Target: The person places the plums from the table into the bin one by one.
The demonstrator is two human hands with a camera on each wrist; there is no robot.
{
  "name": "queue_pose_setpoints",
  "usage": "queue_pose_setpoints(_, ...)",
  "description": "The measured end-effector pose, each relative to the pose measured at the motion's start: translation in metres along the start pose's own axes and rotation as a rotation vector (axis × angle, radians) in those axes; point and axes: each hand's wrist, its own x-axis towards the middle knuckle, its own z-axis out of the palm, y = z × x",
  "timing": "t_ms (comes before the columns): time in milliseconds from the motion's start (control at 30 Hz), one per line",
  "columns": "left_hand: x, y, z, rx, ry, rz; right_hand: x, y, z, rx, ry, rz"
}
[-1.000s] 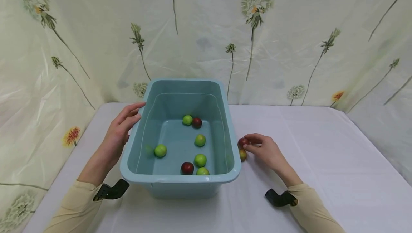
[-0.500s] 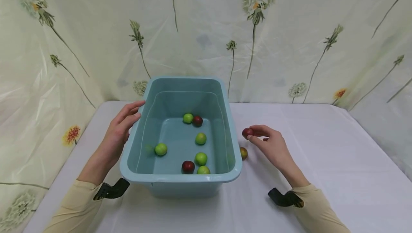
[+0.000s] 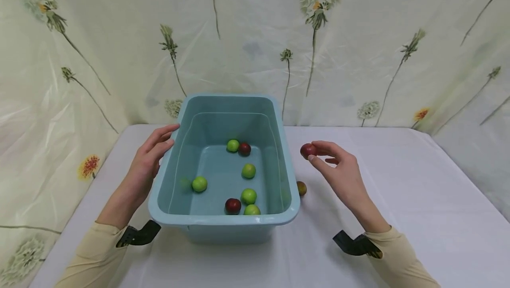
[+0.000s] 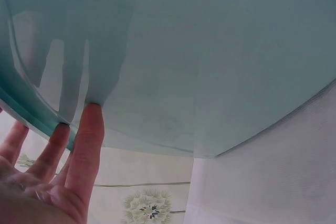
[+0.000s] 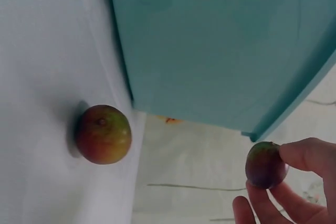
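Note:
My right hand (image 3: 341,174) pinches a dark red plum (image 3: 307,151) between thumb and fingertips, raised above the table just right of the blue-green plastic tub (image 3: 223,220). In the right wrist view, that plum (image 5: 262,167) also shows a greenish top. A second, red-and-yellow plum (image 5: 103,135) lies on the white cloth beside the tub wall; the rim partly covers it in the head view. On the left, the fairly straight fingers of my left hand (image 3: 148,159) rest against the tub's outer side near the rim, fingertips touching the wall (image 4: 210,66) in the left wrist view.
Inside the tub lie several green plums (image 3: 249,171) and two dark red plums (image 3: 233,206), spread over its floor. A white cloth (image 3: 382,177) covers the table. Behind it hangs a curtain (image 3: 247,36) printed with dandelions.
My right hand has lifted the dark red plum off the table beside the tub, moving it up and slightly right, away from the other plum. My left hand stays at the tub.

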Motion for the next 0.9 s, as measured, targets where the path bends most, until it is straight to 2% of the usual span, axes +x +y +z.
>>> queue_pose_setpoints(333, -0.001, 0.002, 0.002, -0.028, -0.004, -0.002, 0.018, -0.012, 0.001, 0.023, 0.053, -0.084)
queue_pose_setpoints(533, -0.001, 0.002, 0.001, -0.015, -0.003, 0.003, 0.026, -0.033, 0.005, 0.088, 0.074, -0.135)
queue_pose_setpoints(733, 0.000, 0.001, 0.000, -0.019, -0.005, 0.001, 0.026, -0.068, 0.007, 0.146, 0.034, -0.202)
queue_pose_setpoints(900, 0.000, 0.000, 0.000, -0.024, -0.006, -0.001, 0.031, -0.081, 0.010, 0.141, -0.026, -0.240)
